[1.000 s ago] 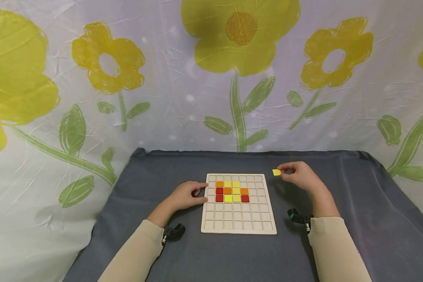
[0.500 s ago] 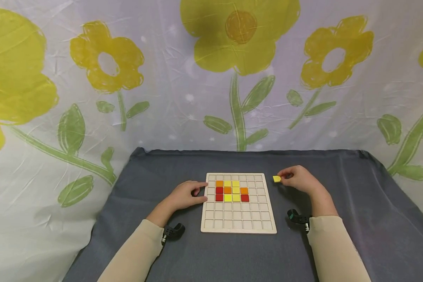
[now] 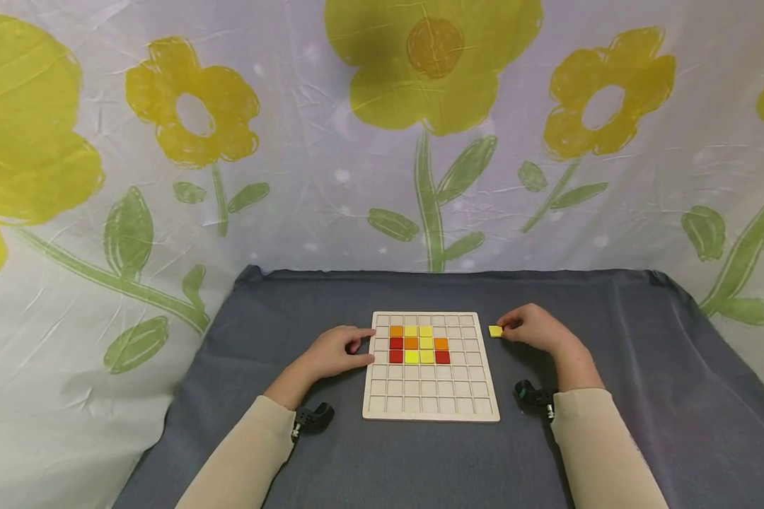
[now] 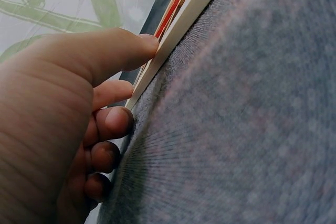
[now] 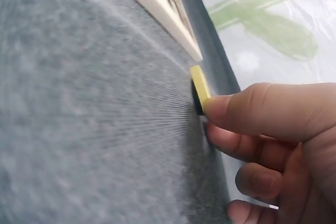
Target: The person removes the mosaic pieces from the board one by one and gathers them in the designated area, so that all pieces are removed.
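Observation:
A square wooden grid board [image 3: 430,408] lies on the dark cloth, with red, orange and yellow square tiles set in its upper rows. My left hand [image 3: 335,353] rests at the board's left edge, index finger and thumb extended against the rim. In the left wrist view, the thumb [image 4: 134,48] touches the pale side of the board [image 4: 173,38], and the other fingers bend beneath. Just off the board's right edge, my right hand [image 3: 537,329] pinches a yellow tile [image 3: 495,331] by one side. The right wrist view has this tile [image 5: 199,83] between thumb and fingers, low over the cloth.
A dark grey cloth [image 3: 433,466] covers the table. Behind it hangs a pale curtain [image 3: 305,177] printed with yellow flowers. Black wrist cameras are strapped on both arms, the left camera [image 3: 315,418] and the right camera [image 3: 535,394].
My right hand has come down toward the table and, lately, slightly left, bringing the yellow tile nearer the board's right edge. The left hand and the board stay where they were.

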`<state>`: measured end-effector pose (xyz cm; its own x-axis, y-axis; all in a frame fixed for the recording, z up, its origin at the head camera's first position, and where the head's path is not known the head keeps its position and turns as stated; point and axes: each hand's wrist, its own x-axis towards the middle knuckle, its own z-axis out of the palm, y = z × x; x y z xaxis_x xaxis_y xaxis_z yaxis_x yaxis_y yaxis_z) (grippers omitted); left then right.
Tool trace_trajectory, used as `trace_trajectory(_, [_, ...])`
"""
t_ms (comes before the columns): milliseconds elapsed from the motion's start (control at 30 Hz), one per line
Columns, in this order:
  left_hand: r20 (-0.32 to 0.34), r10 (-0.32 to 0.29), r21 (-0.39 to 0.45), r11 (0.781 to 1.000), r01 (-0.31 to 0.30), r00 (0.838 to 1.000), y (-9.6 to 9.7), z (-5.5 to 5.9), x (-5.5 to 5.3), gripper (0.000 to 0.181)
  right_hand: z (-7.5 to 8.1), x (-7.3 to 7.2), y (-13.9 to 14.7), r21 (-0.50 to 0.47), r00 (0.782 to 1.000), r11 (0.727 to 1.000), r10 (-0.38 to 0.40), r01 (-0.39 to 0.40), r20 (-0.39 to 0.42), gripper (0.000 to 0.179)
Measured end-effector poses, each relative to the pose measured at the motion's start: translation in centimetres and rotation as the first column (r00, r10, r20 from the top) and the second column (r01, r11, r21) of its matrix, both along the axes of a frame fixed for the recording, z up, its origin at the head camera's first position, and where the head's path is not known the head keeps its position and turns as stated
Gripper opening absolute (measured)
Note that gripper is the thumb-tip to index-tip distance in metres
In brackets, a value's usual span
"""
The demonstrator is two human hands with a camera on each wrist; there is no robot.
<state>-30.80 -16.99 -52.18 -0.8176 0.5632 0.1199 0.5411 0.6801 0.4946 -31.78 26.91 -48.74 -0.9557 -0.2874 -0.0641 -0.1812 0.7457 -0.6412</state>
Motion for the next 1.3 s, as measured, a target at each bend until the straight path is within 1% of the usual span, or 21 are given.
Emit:
trace_trajectory(200, [0.003, 0.006, -0.006, 1.0, -0.006, 1.0, 0.0, -0.1, -0.1, 0.054, -0.2, -0.1, -0.4, 0.017, 1.0, 1.0, 0.008, -0.008, 0.004, 0.024])
trace_trajectory(433, [0.009, 0.008, -0.022, 1.0, -0.008, 1.0, 0.0, -0.1, -0.2, 0.053, 0.0, 0.0, -0.5, 0.039, 1.0, 0.999, -0.005, 0.005, 0.019, 0.026])
trace_trajectory(500, [0.012, 0.011, -0.025, 1.0, -0.01, 1.0, 0.0, -0.1, -0.2, 0.053, 0.2, 0.0, -0.5, 0.04, 1.0, 0.999, 0.007, -0.008, 0.012, 0.027])
trace_trajectory(667, [0.008, 0.008, -0.02, 1.0, -0.008, 1.0, 0.0, -0.1, -0.1, 0.054, 1.4, 0.3, -0.4, 0.044, 0.999, 0.999, 0.028, -0.027, -0.02, 0.033])
trace_trajectory(800, [-0.002, -0.004, -0.002, 1.0, 0.004, 1.0, 0.0, -0.1, -0.1, 0.054, 2.5, 0.6, -0.5, 0.05, 1.0, 0.999, 0.003, -0.002, -0.024, 0.036])
trace_trajectory(1033, [-0.009, -0.006, 0.004, 1.0, 0.006, 1.0, 0.0, 0.0, 0.0, 0.054, 3.8, 1.0, -0.7, 0.062, 0.996, 0.998, -0.017, 0.023, -0.082, 0.04])
trace_trajectory(1300, [-0.013, -0.006, 0.016, 1.0, 0.006, 1.0, 0.0, 0.0, 0.1, 0.054, 5.2, 1.8, -1.4, 0.045, 0.992, 0.999, 0.001, 0.005, -0.13, 0.042])
